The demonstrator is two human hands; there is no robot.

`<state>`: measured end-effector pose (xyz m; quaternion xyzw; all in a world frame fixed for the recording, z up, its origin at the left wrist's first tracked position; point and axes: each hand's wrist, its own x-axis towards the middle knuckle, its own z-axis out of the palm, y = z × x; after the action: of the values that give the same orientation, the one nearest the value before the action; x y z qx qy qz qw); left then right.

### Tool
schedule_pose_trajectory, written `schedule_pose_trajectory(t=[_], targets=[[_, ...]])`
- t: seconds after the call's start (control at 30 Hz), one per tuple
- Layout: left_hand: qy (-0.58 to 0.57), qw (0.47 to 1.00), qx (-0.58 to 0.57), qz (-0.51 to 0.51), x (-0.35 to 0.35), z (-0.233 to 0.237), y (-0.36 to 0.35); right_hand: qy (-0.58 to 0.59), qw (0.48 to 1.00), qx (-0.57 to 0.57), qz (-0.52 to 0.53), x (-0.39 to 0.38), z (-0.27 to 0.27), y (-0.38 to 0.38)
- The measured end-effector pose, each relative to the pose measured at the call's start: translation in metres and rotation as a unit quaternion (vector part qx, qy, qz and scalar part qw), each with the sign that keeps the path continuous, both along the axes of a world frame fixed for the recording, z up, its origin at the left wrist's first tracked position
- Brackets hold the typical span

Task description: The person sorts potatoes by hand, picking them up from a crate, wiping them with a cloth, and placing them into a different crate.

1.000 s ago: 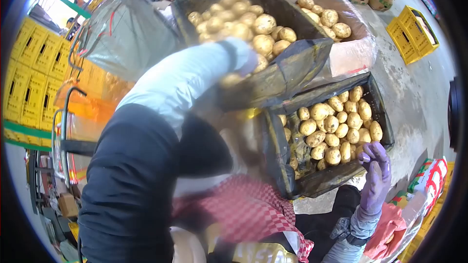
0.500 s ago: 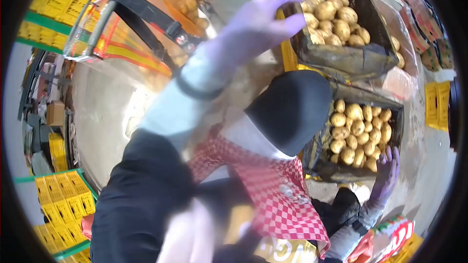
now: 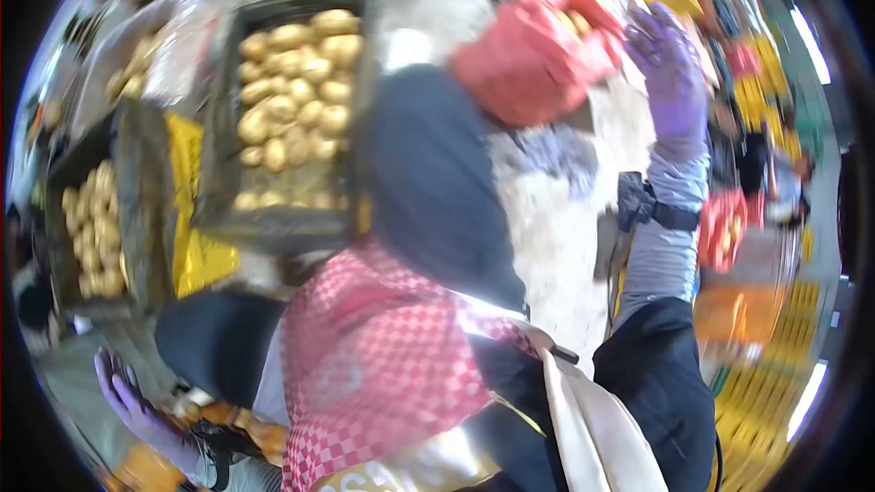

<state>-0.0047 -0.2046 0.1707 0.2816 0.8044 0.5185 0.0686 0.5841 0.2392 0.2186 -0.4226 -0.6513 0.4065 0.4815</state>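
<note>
My right hand (image 3: 672, 77), in a purple glove, reaches out at the upper right with its fingers apart and slightly bent. Its fingertips are right at the edge of a red bag (image 3: 538, 64), which stands open with potatoes (image 3: 574, 24) showing in its mouth. At the lower left, my left hand (image 3: 137, 405), gloved the same, is open with fingers spread and nothing in it. The nearest container to it is a dark crate (image 3: 146, 210) of potatoes above. A second dark crate (image 3: 214, 191) holds rows of potatoes (image 3: 292, 82) in front of me.
A yellow crate (image 3: 196, 241) stands between the two dark ones. Clear plastic sheeting (image 3: 182, 50) covers more potatoes at the upper left. Another red bag (image 3: 723, 228) and stacked yellow crates (image 3: 766, 410) are on the right. My bent knee (image 3: 437, 164) is beside the middle crate.
The view has swung to the right, bringing the red bag into sight. My right hand has gone from beside a potato crate to the bag; my left hand is now low at the left.
</note>
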Motion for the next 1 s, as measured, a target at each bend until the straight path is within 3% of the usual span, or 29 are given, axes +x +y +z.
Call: schedule_pose_trajectory(t=[0.03, 0.1, 0.17, 0.23, 0.27, 0.33, 0.43, 0.47, 0.6, 0.73, 0.83, 0.87, 0.93, 1.0], targets=[[0.000, 1.000, -0.010, -0.022, -0.002, 0.009, 0.026, 0.084, 0.993, -0.063, -0.050, 0.023, -0.014, -0.014], [-0.005, 0.997, -0.016, -0.074, -0.003, 0.023, 0.071, -0.010, 0.991, -0.044, -0.126, 0.088, -0.074, -0.033], [0.019, 0.989, -0.017, -0.144, 0.021, 0.030, 0.104, 0.076, 0.950, -0.162, -0.255, 0.121, -0.133, -0.072], [0.028, 0.981, -0.022, -0.189, 0.035, 0.036, 0.131, 0.097, 0.907, -0.263, -0.314, 0.163, -0.237, -0.090], [0.025, 0.978, -0.024, -0.204, 0.040, 0.034, 0.145, 0.004, 0.917, -0.258, -0.303, 0.172, -0.303, -0.099], [0.014, 0.974, -0.029, -0.223, 0.054, 0.029, 0.166, -0.162, 0.900, -0.273, -0.298, 0.154, -0.364, -0.116], [0.009, 0.974, -0.063, -0.218, 0.089, 0.024, 0.192, -0.345, 0.840, -0.313, -0.279, 0.092, -0.404, -0.090], [0.007, 0.974, -0.070, -0.214, 0.098, 0.022, 0.197, -0.358, 0.835, -0.332, -0.253, 0.087, -0.425, -0.076], [0.012, 0.961, -0.145, -0.234, 0.108, 0.010, 0.210, -0.517, 0.680, -0.452, -0.256, 0.029, -0.402, -0.008], [0.006, 0.951, -0.183, -0.248, 0.110, 0.004, 0.215, -0.611, 0.633, -0.407, -0.245, 0.041, -0.449, 0.010], [-0.014, 0.949, -0.187, -0.253, 0.103, 0.008, 0.221, -0.461, 0.738, -0.396, -0.292, 0.117, -0.502, -0.013], [-0.014, 0.952, -0.177, -0.249, 0.104, 0.007, 0.224, -0.376, 0.815, -0.327, -0.295, 0.159, -0.530, -0.029], [0.008, 0.955, -0.164, -0.248, 0.102, 0.001, 0.225, -0.232, 0.896, -0.241, -0.293, 0.225, -0.528, -0.069], [0.012, 0.945, -0.156, -0.286, 0.102, -0.002, 0.226, 0.091, 0.881, -0.288, -0.365, 0.237, -0.466, -0.067]])
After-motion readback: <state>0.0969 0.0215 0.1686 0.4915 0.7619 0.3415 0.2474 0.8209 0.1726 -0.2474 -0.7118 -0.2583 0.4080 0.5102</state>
